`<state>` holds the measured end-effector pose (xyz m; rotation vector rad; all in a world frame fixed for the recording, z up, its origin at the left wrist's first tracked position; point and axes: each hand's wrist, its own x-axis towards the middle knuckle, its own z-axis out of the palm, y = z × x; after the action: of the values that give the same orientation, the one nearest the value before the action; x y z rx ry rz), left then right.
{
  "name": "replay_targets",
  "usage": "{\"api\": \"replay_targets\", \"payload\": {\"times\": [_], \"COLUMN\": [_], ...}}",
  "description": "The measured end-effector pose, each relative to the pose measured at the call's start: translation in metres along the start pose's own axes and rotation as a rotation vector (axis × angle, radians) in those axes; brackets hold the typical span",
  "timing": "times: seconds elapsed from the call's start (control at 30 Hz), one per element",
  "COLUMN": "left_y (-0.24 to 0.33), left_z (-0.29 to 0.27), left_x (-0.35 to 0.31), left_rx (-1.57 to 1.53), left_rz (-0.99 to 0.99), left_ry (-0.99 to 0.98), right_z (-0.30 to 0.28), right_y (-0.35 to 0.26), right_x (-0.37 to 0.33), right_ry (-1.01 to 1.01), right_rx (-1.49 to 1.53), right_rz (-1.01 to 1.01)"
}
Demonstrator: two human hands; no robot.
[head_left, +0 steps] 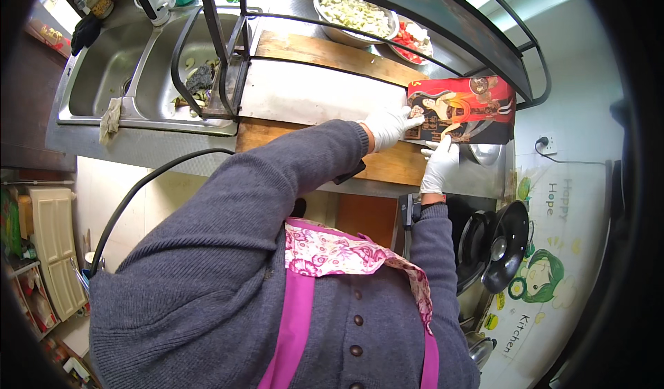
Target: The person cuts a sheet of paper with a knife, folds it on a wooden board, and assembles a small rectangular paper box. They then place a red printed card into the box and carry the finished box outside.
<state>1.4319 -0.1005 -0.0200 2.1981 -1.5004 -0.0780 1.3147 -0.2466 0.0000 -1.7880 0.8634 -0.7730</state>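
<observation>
A red and black printed package, flat-looking with a figure on its front, lies at the right end of the counter under the dark metal rack. My left hand, in a white glove, grips its left edge. My right hand, gloved too, holds the near edge with its fingertips. A metal bowl shows partly from beneath the package's near right corner. Left of my left hand is a white sheet-like surface with wooden boards along its near and far sides.
A dark metal rack spans the counter's back. Behind it stand a bowl of chopped pale green vegetable and a bowl of red and white pieces. At left is a double sink with scraps. Black pans hang or stand at lower right.
</observation>
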Motion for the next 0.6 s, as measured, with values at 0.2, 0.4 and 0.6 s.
{"api": "replay_targets", "payload": {"times": [0.2, 0.4, 0.6], "left_y": [-0.006, -0.009, -0.011], "left_z": [0.003, -0.005, 0.001], "left_x": [0.003, 0.008, 0.010], "left_rx": [0.058, -0.014, 0.030], "left_rz": [0.076, 0.105, 0.105], "left_ry": [0.033, -0.036, -0.023], "right_z": [0.002, -0.002, -0.001], "right_y": [0.002, 0.003, 0.007], "right_x": [0.003, 0.006, 0.009], "right_ry": [0.023, 0.018, 0.018], "right_rx": [-0.001, -0.014, -0.009], "right_rz": [-0.010, 0.010, 0.029]}}
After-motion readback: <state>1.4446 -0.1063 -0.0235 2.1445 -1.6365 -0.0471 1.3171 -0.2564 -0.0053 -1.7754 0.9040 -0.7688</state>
